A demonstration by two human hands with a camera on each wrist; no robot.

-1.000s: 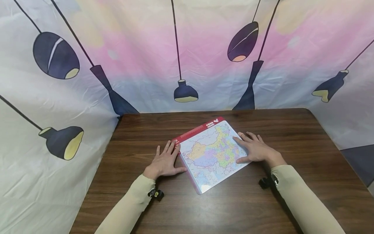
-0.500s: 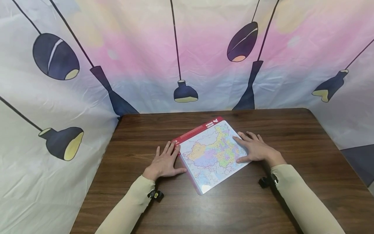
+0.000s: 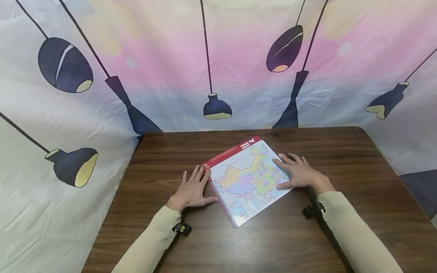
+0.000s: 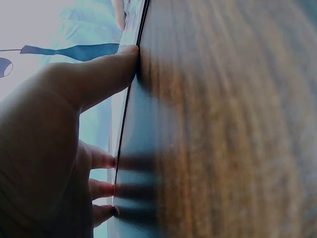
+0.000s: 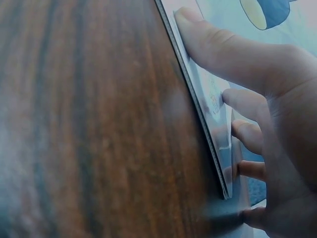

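Observation:
A flat map board point(image 3: 247, 178) with a red top strip lies tilted on the brown wooden table point(image 3: 358, 159). My left hand point(image 3: 192, 189) lies flat on the table just left of the board, its fingers straight and its thumb tip at the board's left edge. My right hand point(image 3: 297, 172) rests flat on the board's right part, fingers spread. In the left wrist view the left hand point(image 4: 54, 134) presses on the tabletop point(image 4: 223, 119). In the right wrist view the right hand's fingers point(image 5: 237, 54) lie on the board's edge point(image 5: 198, 99).
A printed cloth backdrop point(image 3: 218, 64) with dark lamp shapes hangs close behind the table and along its left and right sides. Bare wood shows around the board. Small black wrist mounts sit under both sleeves.

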